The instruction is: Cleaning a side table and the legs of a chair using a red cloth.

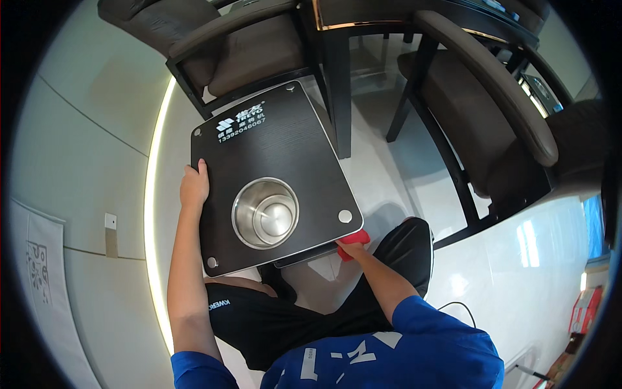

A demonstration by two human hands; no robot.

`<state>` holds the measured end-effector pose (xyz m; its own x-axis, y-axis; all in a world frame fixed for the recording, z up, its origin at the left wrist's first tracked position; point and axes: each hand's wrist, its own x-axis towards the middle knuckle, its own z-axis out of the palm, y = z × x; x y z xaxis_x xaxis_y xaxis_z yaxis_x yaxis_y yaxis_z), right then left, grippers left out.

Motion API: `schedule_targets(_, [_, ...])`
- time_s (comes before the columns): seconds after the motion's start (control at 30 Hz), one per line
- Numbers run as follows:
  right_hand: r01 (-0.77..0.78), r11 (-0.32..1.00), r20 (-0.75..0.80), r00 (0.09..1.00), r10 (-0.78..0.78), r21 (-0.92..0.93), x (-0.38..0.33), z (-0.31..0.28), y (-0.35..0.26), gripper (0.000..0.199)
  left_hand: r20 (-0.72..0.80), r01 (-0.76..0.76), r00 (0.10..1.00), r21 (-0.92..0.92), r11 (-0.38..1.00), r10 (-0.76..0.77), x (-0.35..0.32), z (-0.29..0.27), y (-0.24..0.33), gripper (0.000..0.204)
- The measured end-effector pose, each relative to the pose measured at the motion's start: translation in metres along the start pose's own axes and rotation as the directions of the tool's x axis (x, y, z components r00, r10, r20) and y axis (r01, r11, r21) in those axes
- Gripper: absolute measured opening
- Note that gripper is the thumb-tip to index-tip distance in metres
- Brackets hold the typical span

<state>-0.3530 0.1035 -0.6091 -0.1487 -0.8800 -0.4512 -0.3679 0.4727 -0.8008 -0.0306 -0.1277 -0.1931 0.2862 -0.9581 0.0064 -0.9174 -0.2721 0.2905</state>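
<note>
Home dining room — upholstered chairs [479, 110], glossy tiled floor [518, 259]

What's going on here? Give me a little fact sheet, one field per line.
Setting: indoors, glossy white floor, brown padded chairs around a dark table
Main thing: dark square panel with a round steel bowl-shaped fitting sunk in its middle
Left hand: grips the panel's left edge
Right hand: at the panel's lower right edge, holding a red cloth against it
Person: wears a blue shirt and black shorts; posture unclear
</note>
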Motion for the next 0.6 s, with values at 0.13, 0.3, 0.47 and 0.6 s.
schedule_targets(0.13, [0.099, 0.995, -0.126, 0.987, -0.101, -0.020, -0.001, 0.001, -0.011, 0.072, -0.160, -0.186, 0.972, -0.068, 0.980, 0.173, 0.001, 0.013, -0.007, 0.065])
schedule_targets(0.3, [0.360, 0.932, -0.235, 0.910, -0.342, 0.039, -0.044, -0.034, -0.082, 0.056, -0.128, -0.174, 0.977, -0.026, 0.984, 0.170, 0.005, 0.015, -0.024, 0.060])
schedule_targets(0.47, [0.584, 0.808, -0.240, 0.797, -0.554, 0.072, -0.084, -0.073, -0.173, 0.048, -0.086, -0.175, 0.982, -0.047, 0.983, 0.170, 0.018, 0.015, -0.026, 0.061])
schedule_targets(0.6, [0.632, 0.749, -0.332, 0.763, -0.555, 0.200, -0.119, -0.103, -0.237, 0.047, -0.013, -0.183, 0.983, -0.113, 0.977, 0.183, 0.027, 0.011, -0.008, 0.063])
